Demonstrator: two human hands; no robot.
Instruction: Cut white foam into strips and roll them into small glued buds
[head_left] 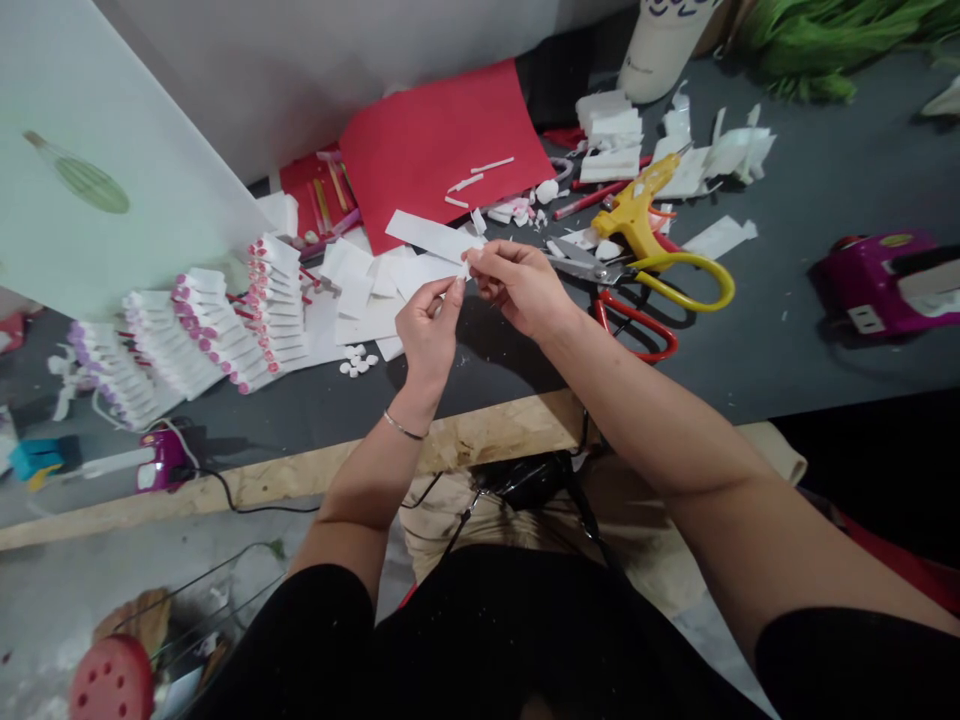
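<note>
Over the dark table, my left hand [431,325] and my right hand [521,285] meet, fingertips pinched around a small white piece [463,270]. Just behind them lie white paper strips [431,235] and squares, partly overlapping. To the left, rows of white strips with pink, red and purple tips [274,305] are fanned out. Small white pellets [358,361] sit left of my left hand. Scissors with a yellow and a red handle [694,285] rest right of my right hand, beside a yellow glue gun [637,215].
A red sheet [442,140] lies at the back, with a white tumbler [660,50] and green strands [817,35] farther right. Purple devices stand at the right [885,285] and left [161,460]. A black cable hangs over the wooden front edge [510,430].
</note>
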